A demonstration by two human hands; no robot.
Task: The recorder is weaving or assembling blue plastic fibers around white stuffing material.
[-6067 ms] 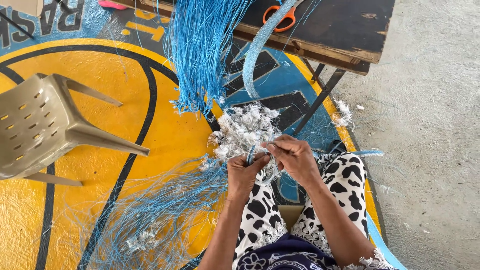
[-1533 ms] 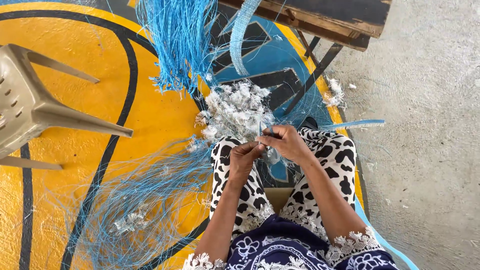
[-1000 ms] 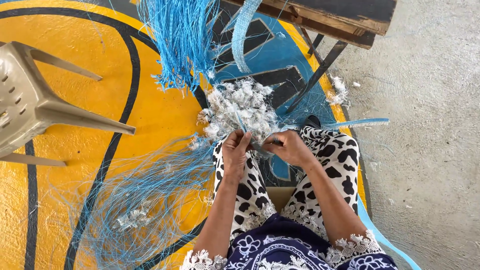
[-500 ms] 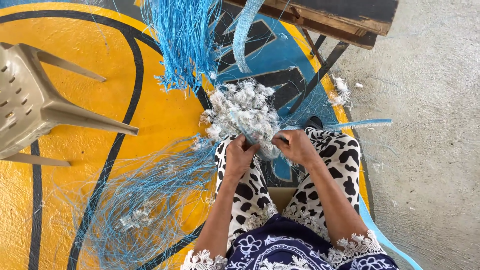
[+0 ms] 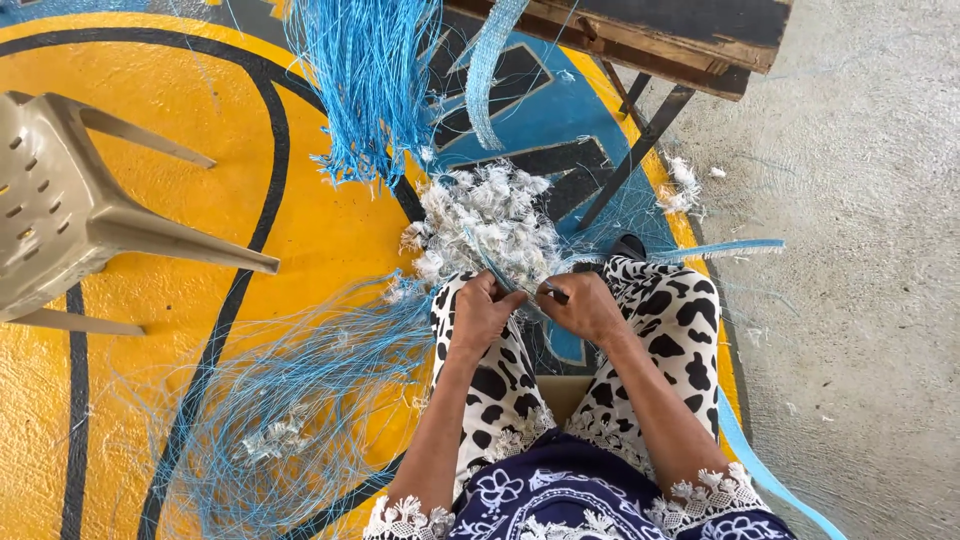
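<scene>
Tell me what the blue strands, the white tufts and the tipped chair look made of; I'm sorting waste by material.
Blue strands: thin, glossy, stiff, likely synthetic twine or net line. White tufts: frayed, fluffy, probably cut synthetic fibre, though unclear. Chair: beige moulded plastic, smooth with punched holes. Left hand and right hand grip strands.

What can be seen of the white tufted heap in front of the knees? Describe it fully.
The white heap is a loose mound of frayed, fluffy off-white scraps, like cut fibre or knotted netting bits, lying on the painted floor just beyond the knees. Thin blue strands run through and beside it. The left hand and right hand work at its near edge. A smaller tuft lies apart, rightward.
</scene>
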